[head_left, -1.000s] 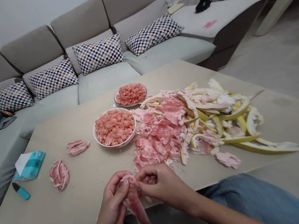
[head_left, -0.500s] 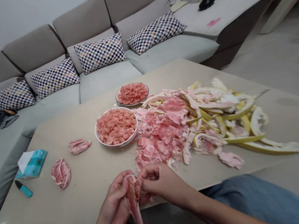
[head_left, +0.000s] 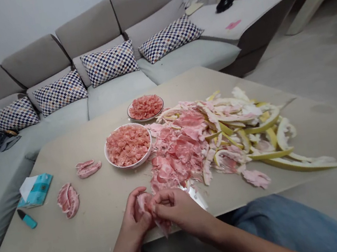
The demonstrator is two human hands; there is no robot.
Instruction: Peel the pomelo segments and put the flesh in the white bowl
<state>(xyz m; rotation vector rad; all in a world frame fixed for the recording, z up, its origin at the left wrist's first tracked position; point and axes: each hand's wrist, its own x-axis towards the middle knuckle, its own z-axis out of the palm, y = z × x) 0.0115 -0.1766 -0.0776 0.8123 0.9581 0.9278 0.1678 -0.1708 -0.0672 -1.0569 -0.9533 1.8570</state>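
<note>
Near the table's front edge, my left hand is closed round a pink pomelo segment. Pinched fingers of my right hand press against the same segment, and a strip of its thin skin hangs below them. Part of the segment is hidden by my fingers. Just beyond my hands lies a heap of pink membranes. A white bowl full of peeled pomelo pulp stands past them, with a rimmed plate of more pulp behind it.
Yellow-green pomelo rinds spread over the table's right side. Unpeeled segments and smaller pieces lie at left, near a blue tissue pack and a teal-handled knife. A grey sofa runs behind the table.
The segment's long hanging part has swung up from below the table edge and is now bunched between my hands. The whole view has shifted slightly.
</note>
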